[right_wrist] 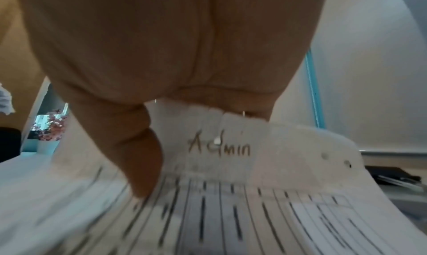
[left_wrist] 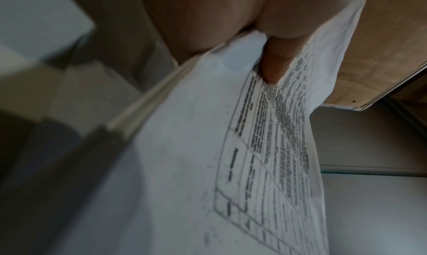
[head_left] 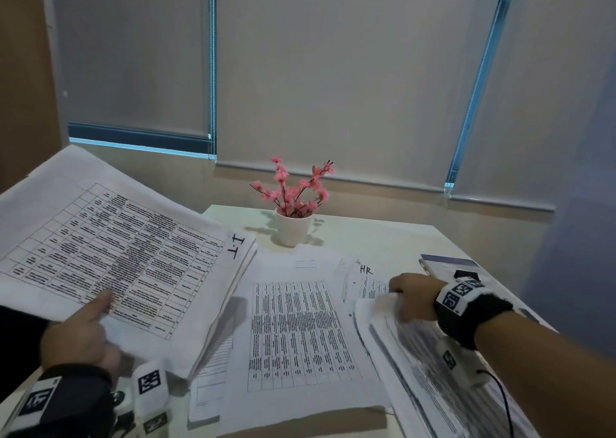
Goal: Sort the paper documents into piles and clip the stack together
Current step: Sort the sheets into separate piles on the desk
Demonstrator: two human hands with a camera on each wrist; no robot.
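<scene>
My left hand [head_left: 83, 327] grips a thick stack of printed tables marked "I.T" [head_left: 110, 251], lifted off the table at the left, thumb [left_wrist: 275, 61] pressed on the top sheet [left_wrist: 208, 149]. At the right, my right hand [head_left: 408, 296] curls over the far edge of a stack marked "Admin" [right_wrist: 219, 147], bending its top end upward; this stack [head_left: 433, 354] lies on the table. Between them lies a loose table sheet [head_left: 300, 331], and a sheet marked "HR" [head_left: 365, 279] sits behind it, partly under my right hand.
A white pot with pink flowers [head_left: 292, 204] stands at the back middle of the cream table [head_left: 383, 234]. A dark booklet [head_left: 450, 262] lies at the far right edge beyond my right wrist. More sheets [head_left: 213, 371] peek out under the lifted stack.
</scene>
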